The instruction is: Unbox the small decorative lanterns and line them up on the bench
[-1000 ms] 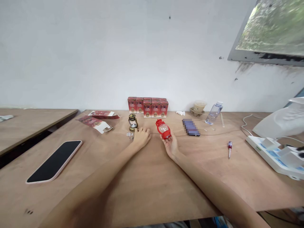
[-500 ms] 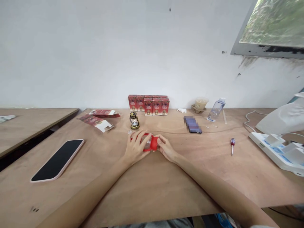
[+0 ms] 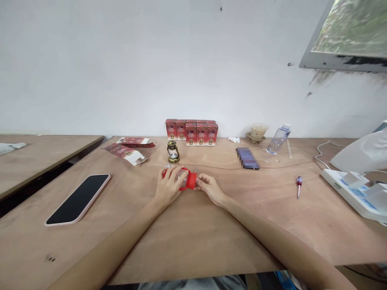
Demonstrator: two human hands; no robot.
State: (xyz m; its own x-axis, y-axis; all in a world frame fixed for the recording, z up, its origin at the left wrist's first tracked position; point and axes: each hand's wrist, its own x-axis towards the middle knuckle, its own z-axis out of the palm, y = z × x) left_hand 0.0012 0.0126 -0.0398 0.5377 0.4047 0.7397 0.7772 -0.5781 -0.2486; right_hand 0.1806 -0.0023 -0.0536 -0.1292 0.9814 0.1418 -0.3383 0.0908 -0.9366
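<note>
Closest to me, the wooden table's (image 3: 193, 241) front edge runs just above the person's grey clothing (image 3: 193, 284). A dark-screened smartphone in a pink case (image 3: 78, 199) lies off to the left, well apart from the hands. Over on the right rests a small screwdriver (image 3: 299, 186) with a red handle, and near it a white power strip (image 3: 347, 195) with plugs in it.

In the middle, the left hand (image 3: 167, 188) curls over a red miniature lantern (image 3: 191, 181), which lies on its side low over the tabletop, its base turned toward the right hand (image 3: 212, 189). That one has thumb and fingers drawn together at the base; I can't tell whether they pinch it or merely touch it.

Just beyond the left hand stands a bronze-coloured miniature lantern (image 3: 173, 153), upright. A phone with a blurred-out screen (image 3: 248, 158) lies farther right. Two opened red cartons (image 3: 125, 153) lie flattened to the left. By the wall (image 3: 193, 60) stand red printed boxes (image 3: 201, 134) in a cluster, then a crumpled white tissue (image 3: 234, 139), a lidded drink cup (image 3: 259, 130) in a pulp carrier (image 3: 255, 139), and a clear water bottle (image 3: 278, 141). Greenery shows blurred through the window (image 3: 352, 30).
</note>
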